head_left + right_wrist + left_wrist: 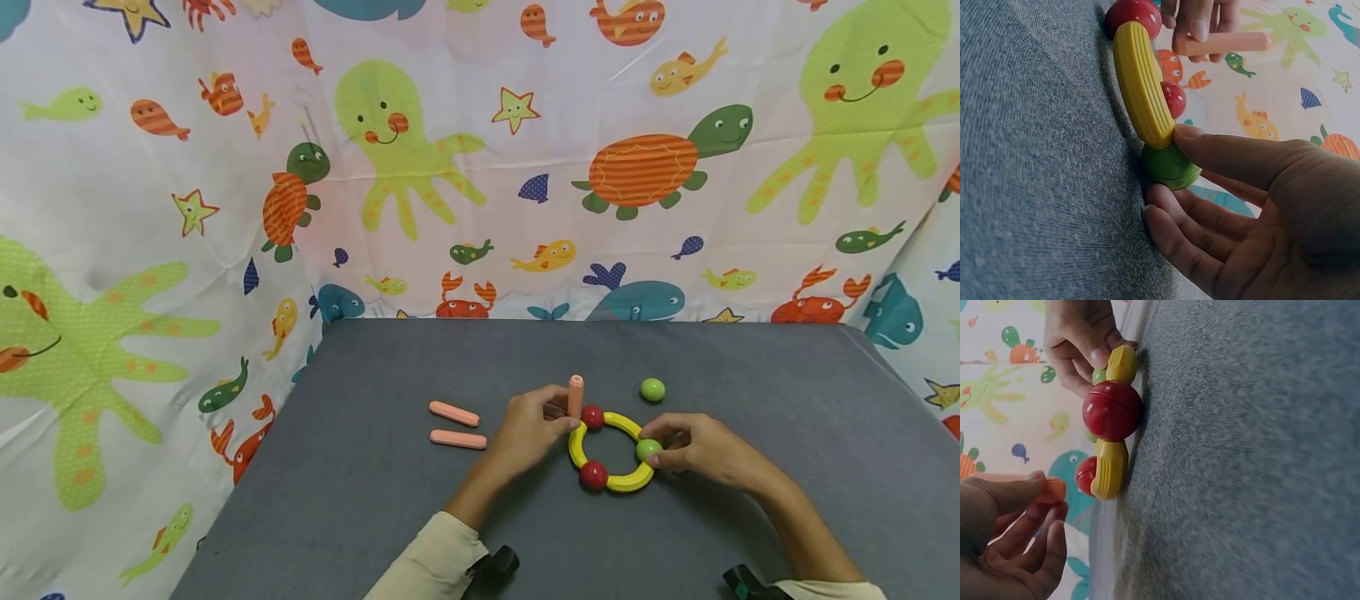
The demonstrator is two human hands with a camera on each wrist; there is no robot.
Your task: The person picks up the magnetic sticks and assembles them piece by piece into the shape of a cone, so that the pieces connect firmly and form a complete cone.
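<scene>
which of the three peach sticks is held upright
The stick pinched in the left hand, with its end pointing up; the other two sticks lie flat on the table, left of that hand.

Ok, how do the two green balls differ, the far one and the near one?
The far ball sits loose on the table; the near ball is set in the ring. Nothing touches the far ball except the table, while the right grip holds the near ball. Both are round and green.

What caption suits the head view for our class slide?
Left hand holds a peach rod upright while the right hand grips the yellow-arc ring at its green ball.
</scene>
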